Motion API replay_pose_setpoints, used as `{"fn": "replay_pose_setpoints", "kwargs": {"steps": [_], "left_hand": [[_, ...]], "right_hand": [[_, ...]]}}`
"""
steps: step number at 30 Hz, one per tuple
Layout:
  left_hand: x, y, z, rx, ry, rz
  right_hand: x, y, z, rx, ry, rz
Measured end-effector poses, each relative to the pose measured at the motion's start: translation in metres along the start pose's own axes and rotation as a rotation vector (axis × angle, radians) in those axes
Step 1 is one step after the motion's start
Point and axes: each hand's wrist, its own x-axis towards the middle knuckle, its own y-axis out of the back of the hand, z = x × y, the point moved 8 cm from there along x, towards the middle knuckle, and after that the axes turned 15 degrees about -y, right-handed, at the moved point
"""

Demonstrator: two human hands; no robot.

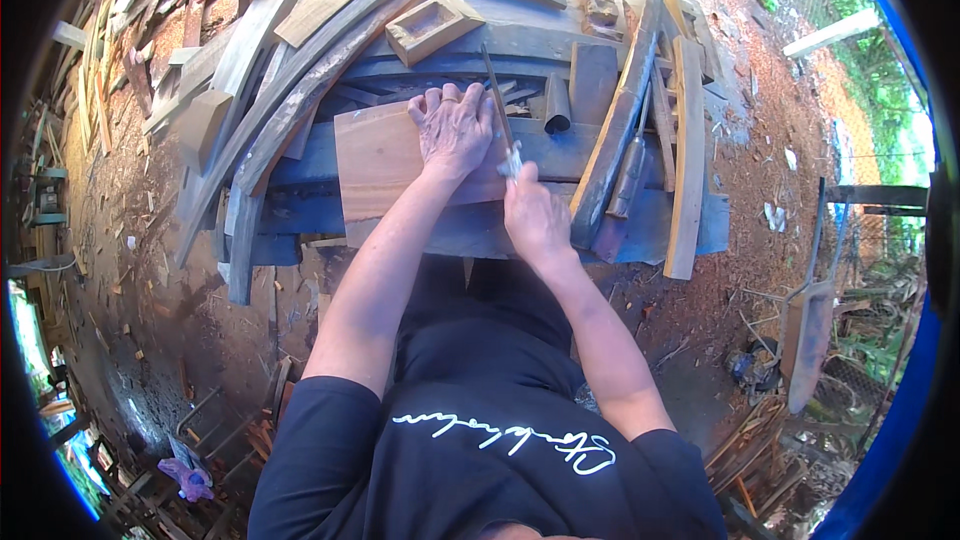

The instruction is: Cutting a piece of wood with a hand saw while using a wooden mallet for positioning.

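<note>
Wood is the working material: a flat reddish-brown board [385,155] lies across the blue-painted bench [560,150], directly in front of the person and among curved offcuts.

Left hand [455,125]: laid palm down on the right end of the board, fingers [445,100] spread and flat, pressing rather than gripping. It acts as a clamp.

Right hand [535,220]: clenched around the handle of a long, thin file-like tool [498,110]. The shaft runs away from the person, along the board's right edge and just beside the left hand. Whether the tool is a file, a rasp or a narrow saw cannot be told from this view.

Step in hand, by judgement: dressing or cutting the right end of the board, with the tool set at the edge and the board held still under the palm.

Requirements for the next move, by judgement:
- Maintain downward pressure with the left hand so the board does not slide on the bench.
- Keep the stroke in line with the edge; the shaft passes close to the left fingers, so any sideways drift risks contact.
- Keep the wrist straight so the tool does not rock.

Nearby: a hollowed wooden block [432,25] lies further back on the bench, and a dark-handled tool [628,175] lies between slats to the right.
</note>
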Motion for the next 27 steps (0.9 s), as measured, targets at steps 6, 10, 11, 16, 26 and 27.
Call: {"fn": "replay_pose_setpoints", "kwargs": {"steps": [6,10,11,16,26,27], "left_hand": [[0.000,0.001,0.002,-0.015,-0.010,0.023],[0.000,-0.001,0.000,-0.014,-0.010,0.035],[-0.001,-0.001,-0.002,-0.016,-0.001,0.022],[0.002,0.001,-0.001,-0.013,0.006,0.022],[-0.002,0.000,0.000,-0.026,0.009,0.003],[-0.001,0.001,0.000,-0.027,0.012,0.001]], "right_hand": [[-0.016,0.007,0.005,0.012,-0.025,-0.041],[0.015,0.002,-0.011,-0.003,-0.026,-0.022],[0.010,0.002,-0.010,-0.003,-0.019,-0.023],[-0.027,0.004,0.013,-0.010,-0.042,-0.078],[-0.033,0.002,0.010,-0.024,-0.082,-0.089],[-0.032,0.002,0.010,-0.026,-0.081,-0.092]]}}
